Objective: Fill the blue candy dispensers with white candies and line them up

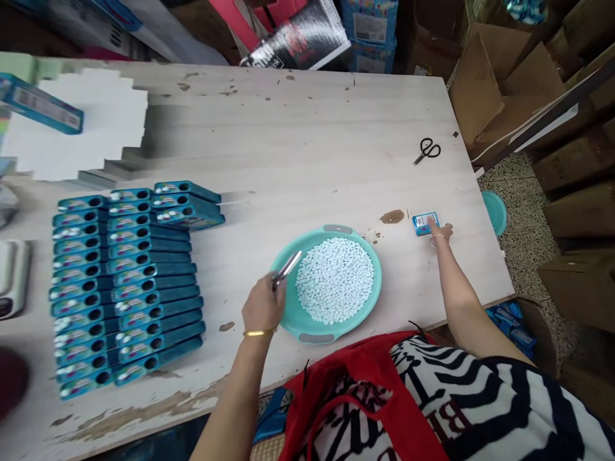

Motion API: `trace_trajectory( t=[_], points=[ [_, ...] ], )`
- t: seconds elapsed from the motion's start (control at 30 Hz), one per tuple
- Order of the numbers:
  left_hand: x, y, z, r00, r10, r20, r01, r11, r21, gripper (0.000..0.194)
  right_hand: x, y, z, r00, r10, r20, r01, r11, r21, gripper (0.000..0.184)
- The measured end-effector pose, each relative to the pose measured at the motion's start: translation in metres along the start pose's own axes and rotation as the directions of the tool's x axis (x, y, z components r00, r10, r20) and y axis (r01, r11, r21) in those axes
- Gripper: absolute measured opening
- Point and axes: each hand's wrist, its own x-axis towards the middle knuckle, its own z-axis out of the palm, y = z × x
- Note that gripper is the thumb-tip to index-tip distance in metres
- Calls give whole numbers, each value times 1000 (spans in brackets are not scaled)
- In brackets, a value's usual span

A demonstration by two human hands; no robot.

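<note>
My left hand [265, 302] is closed around a slim, shiny metal utensil [288, 266], whose exact kind I cannot make out. Its tip points over the left side of a turquoise basin [293, 310] holding a heap of small white pellets [335, 282]. Off to the right, my right hand [441, 230] rests its fingers, spread apart, at a small flat blue box [423, 223] with a white label. One finger lies on the box's face; the box stays on the table. To the left stand rows of blue flip-top packs [154, 282], with dark round openings and white pellets at their ends.
Black-handled scissors [426, 151] lie at the right of the worn table [288, 141]. A white stack of card [91, 121] with a blue box [43, 105] on top is at the far left. An open carton [500, 89] stands beyond the right edge.
</note>
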Motion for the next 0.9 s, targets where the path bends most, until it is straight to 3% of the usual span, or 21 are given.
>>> trace_trajectory(
  t=[0.17, 0.3, 0.37, 0.43, 0.5, 0.57, 0.63, 0.7, 0.8, 0.87, 0.9],
  points=[
    [-33, 10, 30, 990, 39, 132, -20, 990, -138, 40, 6, -1, 38, 998, 34, -46, -34, 999, 3, 73],
    [-39, 18, 49, 982, 100, 161, -70, 980, -184, 40, -8, 0, 46, 987, -147, -70, 151, 988, 45, 56],
    [-36, 20, 53, 976, 141, 165, -110, 976, -186, 40, -20, 1, 42, 940, -334, -68, 339, 938, 76, 50],
    [-32, 18, 52, 972, 167, 166, -137, 974, -180, 41, -36, 3, 35, 839, -538, -74, 543, 830, 125, 56],
    [-30, 14, 48, 974, 155, 166, -130, 980, -150, 42, -57, 7, 26, 762, -646, -46, 642, 742, 193, 63],
    [-30, 10, 41, 981, 111, 158, -97, 991, -94, 41, -81, 13, 15, 772, -628, 97, 578, 758, 302, 60],
    [-31, 7, 35, 987, 65, 145, -62, 998, -25, 40, -108, 20, 1, 755, -571, 321, 419, 798, 434, 53],
    [-33, 7, 32, 989, 41, 141, -47, 998, 40, 38, -137, 29, -13, 682, -532, 501, 241, 811, 533, 50],
    [-36, 15, 33, 989, 19, 144, -36, 992, 118, 39, -185, 39, -31, 586, -452, 672, -4, 828, 561, 56],
    [-41, 21, 35, 988, 10, 155, -38, 983, 181, 40, -215, 45, -36, 473, -425, 772, -201, 801, 564, 63],
    [-44, 23, 35, 986, 8, 167, -46, 974, 221, 40, -228, 47, -38, 389, -431, 814, -317, 768, 557, 67]
  ],
)
